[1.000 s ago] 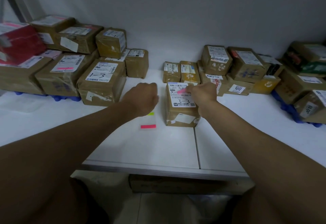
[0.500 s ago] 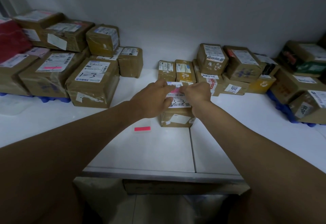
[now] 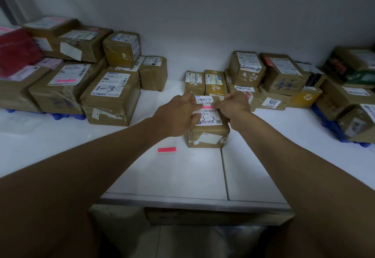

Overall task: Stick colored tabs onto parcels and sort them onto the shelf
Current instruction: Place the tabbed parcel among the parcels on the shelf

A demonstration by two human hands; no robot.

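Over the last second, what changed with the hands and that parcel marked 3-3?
The left hand moved right from the table onto the 3-3 parcel, joining the right hand at the pink tab on its label; both now press there. The right hand barely moved. The parcel, the spare pink tab on the table and the surrounding boxes stayed put.

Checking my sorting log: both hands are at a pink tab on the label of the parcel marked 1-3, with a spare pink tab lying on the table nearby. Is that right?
Not quite. The head view shows the parcel under the left hand and right hand is marked 3-3, not 1-3. The pink tab on its label and the spare pink tab on the table are as stated.
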